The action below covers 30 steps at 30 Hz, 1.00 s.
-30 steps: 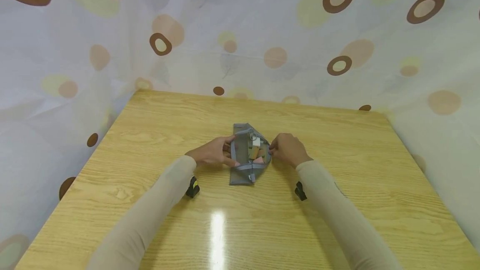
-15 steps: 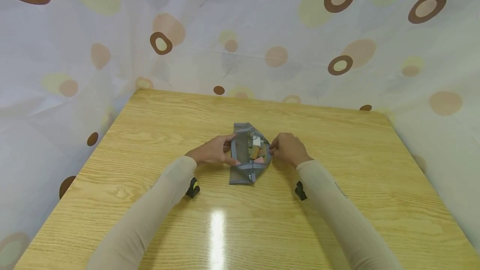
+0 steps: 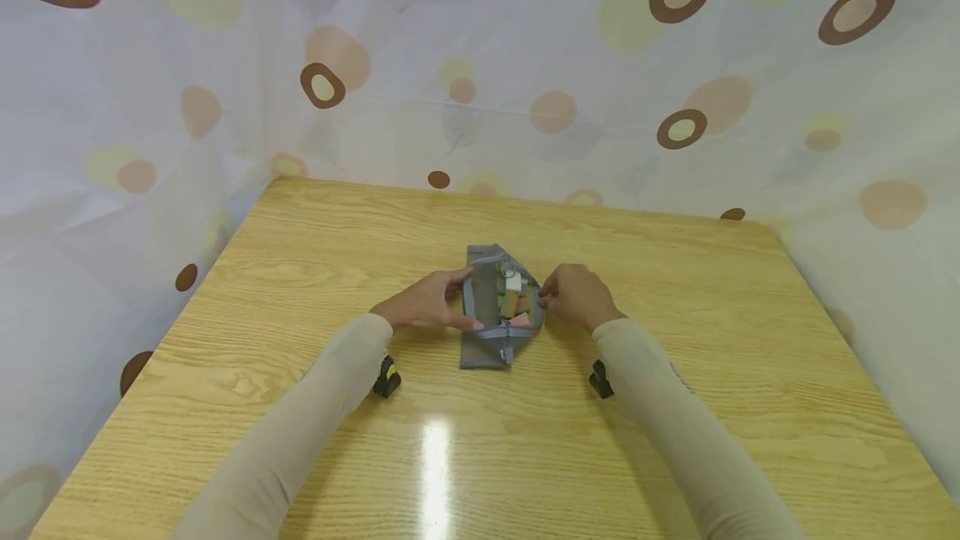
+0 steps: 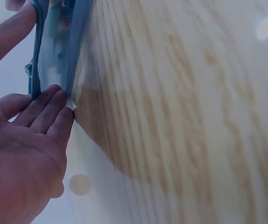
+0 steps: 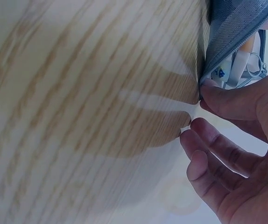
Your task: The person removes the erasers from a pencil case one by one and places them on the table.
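Observation:
A grey mesh zip pouch [image 3: 484,348] lies on the table in the head view, its zipped mouth spread wide. Inside show a white block [image 3: 513,282], an orange-brown block [image 3: 509,304], a pink piece [image 3: 520,320] and a metal ring [image 3: 508,271]. My left hand [image 3: 425,301] spans the pouch's left side; its straight fingers [image 4: 43,109] touch the wall in the left wrist view, the thumb reaching over the zip edge. With thumb and forefinger my right hand [image 3: 576,298] pinches the right rim. Its other fingers [image 5: 211,140] hang loose below, in the right wrist view.
The wooden table [image 3: 315,223] extends all round the pouch. A white sheet with brown and peach ovals [image 3: 480,65] hangs behind it and at both sides. Black wrist devices [image 3: 386,377] sit under the cream sleeves [image 3: 300,432].
Both hands keep their places at the two sides of the pouch. The head view has shifted very slightly; the pouch and its contents look much the same.

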Tool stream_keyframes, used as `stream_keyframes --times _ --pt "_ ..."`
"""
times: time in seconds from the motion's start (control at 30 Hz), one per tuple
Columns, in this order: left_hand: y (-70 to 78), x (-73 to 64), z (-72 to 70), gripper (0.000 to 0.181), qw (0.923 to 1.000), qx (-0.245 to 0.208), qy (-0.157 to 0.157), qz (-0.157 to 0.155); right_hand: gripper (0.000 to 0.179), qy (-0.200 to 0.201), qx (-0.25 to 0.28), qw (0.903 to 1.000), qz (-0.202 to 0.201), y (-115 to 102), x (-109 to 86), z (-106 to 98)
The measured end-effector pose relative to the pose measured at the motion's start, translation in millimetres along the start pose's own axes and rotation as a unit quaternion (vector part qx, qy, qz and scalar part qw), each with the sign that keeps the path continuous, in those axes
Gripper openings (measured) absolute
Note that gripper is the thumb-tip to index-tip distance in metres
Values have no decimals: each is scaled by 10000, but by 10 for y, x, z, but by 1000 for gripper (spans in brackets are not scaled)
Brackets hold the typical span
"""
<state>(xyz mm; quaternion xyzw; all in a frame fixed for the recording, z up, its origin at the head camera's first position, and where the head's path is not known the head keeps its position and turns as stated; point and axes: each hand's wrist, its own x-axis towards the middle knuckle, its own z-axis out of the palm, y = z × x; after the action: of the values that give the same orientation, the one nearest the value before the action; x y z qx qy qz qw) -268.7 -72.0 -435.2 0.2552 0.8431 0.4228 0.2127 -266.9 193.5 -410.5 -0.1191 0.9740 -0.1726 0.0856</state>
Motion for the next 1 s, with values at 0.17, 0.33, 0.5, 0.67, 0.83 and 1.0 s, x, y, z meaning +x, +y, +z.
stream_keyframes --times 0.17,0.33,0.5,0.67,0.83,1.0 --pt "-26 2 -8 103 9997 -190 -98 94 20 0 11 10000 23 6 0 1" --pt "-41 1 -25 101 9989 -426 -169 138 20 10 28 10000 76 -7 0 4" --pt "-35 -1 -33 101 9982 -519 -249 164 20 22 21 10000 94 -13 -3 3" --pt "-33 -13 -37 101 9980 -548 -284 168 20 23 12 10000 85 -11 -2 6" --pt "-46 -11 -38 101 9981 -508 -302 185 20 42 19 10000 50 8 9 18" --pt "-49 -3 -31 101 9983 -461 -299 215 19 85 50 9999 25 15 8 11"
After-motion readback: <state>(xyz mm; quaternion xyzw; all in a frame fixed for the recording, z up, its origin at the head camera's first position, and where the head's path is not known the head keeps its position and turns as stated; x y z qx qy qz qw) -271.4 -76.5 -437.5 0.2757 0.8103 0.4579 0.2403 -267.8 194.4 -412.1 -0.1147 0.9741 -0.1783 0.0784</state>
